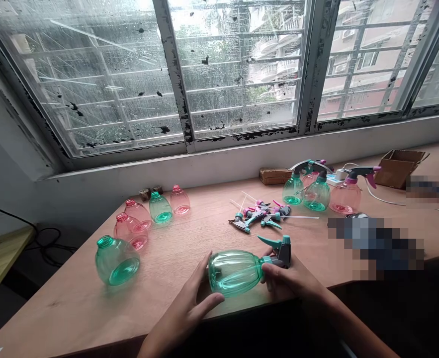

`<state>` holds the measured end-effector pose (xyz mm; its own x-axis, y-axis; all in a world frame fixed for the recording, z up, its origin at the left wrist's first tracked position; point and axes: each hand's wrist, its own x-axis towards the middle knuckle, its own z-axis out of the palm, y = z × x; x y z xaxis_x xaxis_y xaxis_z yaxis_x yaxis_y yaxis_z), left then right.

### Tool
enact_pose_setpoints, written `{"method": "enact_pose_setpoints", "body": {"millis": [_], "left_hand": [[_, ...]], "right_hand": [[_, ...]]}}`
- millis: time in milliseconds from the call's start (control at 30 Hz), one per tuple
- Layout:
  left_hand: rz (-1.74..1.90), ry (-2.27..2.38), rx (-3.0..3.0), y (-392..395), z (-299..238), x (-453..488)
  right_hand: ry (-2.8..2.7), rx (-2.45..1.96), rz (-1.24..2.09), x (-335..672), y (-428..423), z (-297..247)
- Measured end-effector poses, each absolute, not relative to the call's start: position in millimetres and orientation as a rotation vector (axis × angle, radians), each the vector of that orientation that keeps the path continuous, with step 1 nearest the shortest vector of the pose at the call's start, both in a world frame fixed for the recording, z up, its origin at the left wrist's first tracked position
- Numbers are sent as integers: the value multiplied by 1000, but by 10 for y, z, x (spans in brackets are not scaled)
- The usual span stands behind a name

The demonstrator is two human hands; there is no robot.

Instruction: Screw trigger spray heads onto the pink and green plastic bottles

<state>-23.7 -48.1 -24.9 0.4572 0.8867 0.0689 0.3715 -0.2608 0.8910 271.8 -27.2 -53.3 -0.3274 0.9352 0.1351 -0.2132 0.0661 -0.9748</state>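
Observation:
A clear green spray bottle [234,273] lies sideways between my hands above the table's front edge, its base to the left. My left hand [195,298] cups the base end, thumb at the near side and fingers partly hidden behind. On the right, my right hand [292,281] grips the neck, just under the grey and teal trigger head [281,248]. The trigger head sits on the bottle's neck, and a tube shows faintly inside. Beyond the bottle lies a pile of loose trigger sprayers [260,214], grey with teal or pink parts.
Headless bottles stand at left: green ones [117,261] [160,208] and several pink ones [180,200]. Bottles with trigger heads [316,194] stand at back right, near a white cable [385,201] and an open cardboard box [396,169]. Blurred patches [376,243] cover the right side.

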Motion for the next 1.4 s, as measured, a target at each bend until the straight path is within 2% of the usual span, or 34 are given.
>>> {"method": "enact_pose_setpoints", "body": {"millis": [1400], "left_hand": [[729, 1009, 1841, -503, -230, -262]], "right_hand": [[-1358, -783, 1463, 2740, -253, -538]]}}
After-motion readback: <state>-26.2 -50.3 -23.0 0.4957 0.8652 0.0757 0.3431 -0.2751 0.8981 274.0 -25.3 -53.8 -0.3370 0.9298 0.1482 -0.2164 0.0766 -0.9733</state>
